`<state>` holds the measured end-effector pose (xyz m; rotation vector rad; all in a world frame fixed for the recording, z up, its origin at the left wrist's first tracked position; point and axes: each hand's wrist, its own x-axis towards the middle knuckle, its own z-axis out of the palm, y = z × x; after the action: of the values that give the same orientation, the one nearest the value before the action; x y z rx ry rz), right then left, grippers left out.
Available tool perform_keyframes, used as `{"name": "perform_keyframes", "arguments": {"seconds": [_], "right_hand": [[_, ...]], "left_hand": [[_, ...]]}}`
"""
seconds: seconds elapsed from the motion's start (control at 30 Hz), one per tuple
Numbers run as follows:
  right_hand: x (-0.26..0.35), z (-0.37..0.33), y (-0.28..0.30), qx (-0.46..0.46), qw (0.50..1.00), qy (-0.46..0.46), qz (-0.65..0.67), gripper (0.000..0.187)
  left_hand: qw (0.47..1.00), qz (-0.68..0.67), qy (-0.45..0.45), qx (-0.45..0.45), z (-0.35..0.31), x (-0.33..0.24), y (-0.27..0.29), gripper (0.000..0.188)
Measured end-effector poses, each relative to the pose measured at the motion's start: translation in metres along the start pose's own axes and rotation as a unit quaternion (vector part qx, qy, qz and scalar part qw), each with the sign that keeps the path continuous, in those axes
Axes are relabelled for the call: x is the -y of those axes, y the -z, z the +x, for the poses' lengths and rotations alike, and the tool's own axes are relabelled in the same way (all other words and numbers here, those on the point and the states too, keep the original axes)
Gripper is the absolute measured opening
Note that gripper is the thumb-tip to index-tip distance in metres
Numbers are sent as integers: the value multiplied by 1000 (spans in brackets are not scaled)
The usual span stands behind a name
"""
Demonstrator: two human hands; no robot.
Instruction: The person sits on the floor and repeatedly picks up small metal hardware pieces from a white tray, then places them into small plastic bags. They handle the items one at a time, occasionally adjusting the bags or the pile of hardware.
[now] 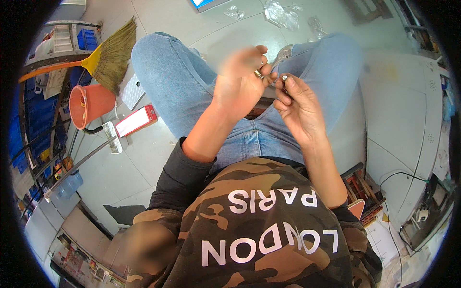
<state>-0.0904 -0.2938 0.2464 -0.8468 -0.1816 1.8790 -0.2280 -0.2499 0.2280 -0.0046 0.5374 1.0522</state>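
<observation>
The sweatshirt [269, 221] wears camouflage in dark brown, olive-black and tan, printed with white lettering [205, 254]; its sleeves [175, 177] show black. The jeans [168, 77] are faded light blue. One small metal piece [285, 78] gleams silver, while a ringed metal part [259, 74] looks brassy. The broom [114, 55] pairs straw-green bristles with a yellow collar [92, 59] and orange handle [50, 70]. The bucket [96, 106] is coral-orange, the flat box [136, 121] red and white, the crate [87, 39] deep blue, the floor tiles [129, 165] pale grey-green.

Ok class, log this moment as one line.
left hand: brassy piece against it, grip unclear | right hand: pinching small shiny piece | broom: near orange bucket
</observation>
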Motion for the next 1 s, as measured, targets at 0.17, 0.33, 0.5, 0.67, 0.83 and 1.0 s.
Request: {"name": "perform_keyframes", "arguments": {"seconds": [0.17, 0.33, 0.5, 0.67, 0.83, 1.0], "right_hand": [[-1, 1, -3, -19, 999, 24, -20, 15], [2, 1, -9, -53, 988, 104, -98, 15], [4, -1, -16, -74, 972, 153, -163, 14], [5, -3, -19, -84, 958, 172, -215, 15], [5, -4, -19, -102, 935, 197, -278, 14], [8, -4, -16, -88, 844, 300, -435, 12]], "left_hand": [[1000, 28, -3, 2, -1, 3, -3, 16], [995, 91, -27, 13, -8, 4, -13, 17], [947, 284, -150, 16, -14, 7, -22, 22], [931, 321, -171, 26, -14, 7, -27, 20], [914, 355, -198, 22, -15, 9, -30, 20], [856, 459, -234, 40, -18, 4, -33, 20]]}}
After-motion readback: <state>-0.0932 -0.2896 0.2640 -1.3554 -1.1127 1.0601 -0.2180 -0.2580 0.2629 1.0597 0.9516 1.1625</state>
